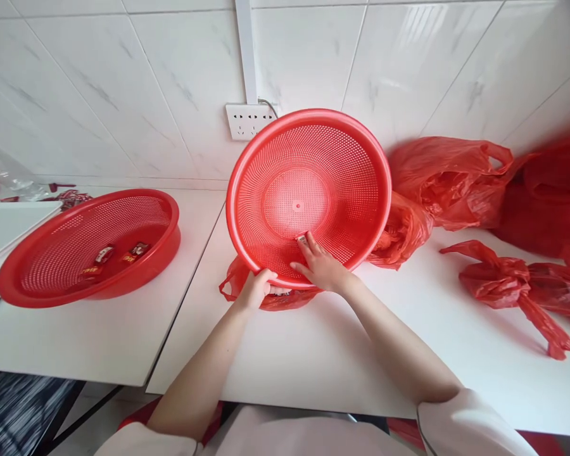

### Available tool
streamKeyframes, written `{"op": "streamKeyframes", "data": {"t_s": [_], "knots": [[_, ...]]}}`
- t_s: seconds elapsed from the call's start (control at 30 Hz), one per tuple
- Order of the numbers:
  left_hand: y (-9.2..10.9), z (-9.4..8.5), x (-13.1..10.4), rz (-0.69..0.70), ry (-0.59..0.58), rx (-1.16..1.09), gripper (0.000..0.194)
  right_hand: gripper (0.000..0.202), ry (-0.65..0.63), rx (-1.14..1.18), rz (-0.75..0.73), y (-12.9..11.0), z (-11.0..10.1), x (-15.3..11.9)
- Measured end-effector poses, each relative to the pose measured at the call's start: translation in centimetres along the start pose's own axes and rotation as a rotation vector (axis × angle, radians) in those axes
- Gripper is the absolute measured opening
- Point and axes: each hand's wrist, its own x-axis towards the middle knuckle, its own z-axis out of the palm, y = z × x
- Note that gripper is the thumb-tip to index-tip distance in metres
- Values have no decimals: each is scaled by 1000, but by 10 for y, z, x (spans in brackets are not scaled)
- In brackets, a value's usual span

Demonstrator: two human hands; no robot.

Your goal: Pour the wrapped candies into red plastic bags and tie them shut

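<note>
A red perforated plastic basket (pixel 356 158) is tilted toward me, its open side facing me. My left hand (pixel 259 290) is closed on its lower rim. My right hand (pixel 320 265) reaches inside with fingers stretched out and thumb apart. Its fingertips touch a small wrapped packet (pixel 303 239) on the basket's inner wall, partly hidden by the fingers. Under the lower rim lies a red plastic bag (pixel 235 278), mostly covered by the basket; I cannot make out its contents clearly.
On the left, a second red basket (pixel 166 253) holds a few small red packets (pixel 135 251). Red plastic bags (pixel 456 183) stand along the wall at right, and a knotted red bag (pixel 496 282) lies nearer. A socket strip (pixel 240 123) is on the tiled wall. A seam divides the white tables.
</note>
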Motion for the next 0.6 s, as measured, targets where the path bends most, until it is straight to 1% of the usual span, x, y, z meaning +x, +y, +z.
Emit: {"op": "streamKeyframes", "data": {"t_s": [0.03,0.1,0.17,0.23,0.27,0.3,0.37,0.43,0.5,0.53,0.6], "knots": [[0,0,1,2,15,-1,34,70,-66,48,-52,0,-1,-1],[0,-3,3,4,38,-24,35,62,-152,179,-201,-3,-6,-4],[2,-4,5,-2,36,-56,32,61,-187,311,-314,-5,-12,-6],[4,-5,6,-19,28,-69,28,67,-192,403,-354,-6,-17,-6],[4,-6,6,-28,26,-68,26,67,-189,444,-364,-6,-18,-5],[5,-6,6,-32,29,-65,24,63,-189,487,-375,-6,-18,-4],[5,-6,6,-25,44,-60,21,45,-178,582,-384,-4,-17,-2],[7,-7,5,-5,55,-68,20,34,-117,680,-350,-2,-17,0],[9,-8,5,20,74,-81,19,33,-51,796,-272,0,-19,1],[11,-10,5,35,85,-88,18,36,-37,857,-233,2,-20,1],[14,-14,7,73,115,-98,15,40,-62,952,-187,3,-23,0]]}}
